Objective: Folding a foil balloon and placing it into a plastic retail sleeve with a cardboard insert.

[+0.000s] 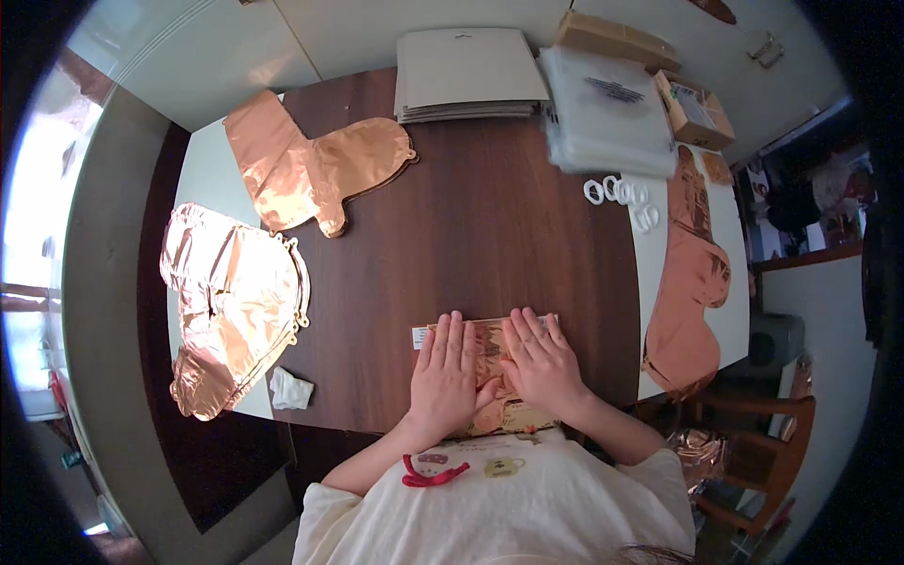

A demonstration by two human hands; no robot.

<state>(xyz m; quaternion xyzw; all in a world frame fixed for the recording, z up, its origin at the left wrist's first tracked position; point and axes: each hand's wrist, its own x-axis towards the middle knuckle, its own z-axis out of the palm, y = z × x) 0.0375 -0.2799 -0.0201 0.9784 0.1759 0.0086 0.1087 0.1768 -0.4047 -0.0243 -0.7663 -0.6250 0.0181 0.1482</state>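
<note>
Flat on a shiny rose-gold folded foil sheet, likely a foil balloon (491,344), lie both my hands at the table's near edge. My left hand (444,377) covers its left part, fingers stretched out and pointing away from me. On the right part rests my right hand (544,369), also palm down with straight fingers. The thumbs point inward, and foil shows between the hands. A small white label (419,337) peeks out by my left fingers. Much of the foil is hidden under my hands, and its near end meets my shirt.
Flat rose-gold foil balloons lie at the far left (315,169), near left (235,306) and right (687,292). A grey card stack (466,71), clear plastic bags (607,113) and an open cardboard box (695,108) stand behind. White rings (621,193) and a crumpled white piece (291,389) lie nearer.
</note>
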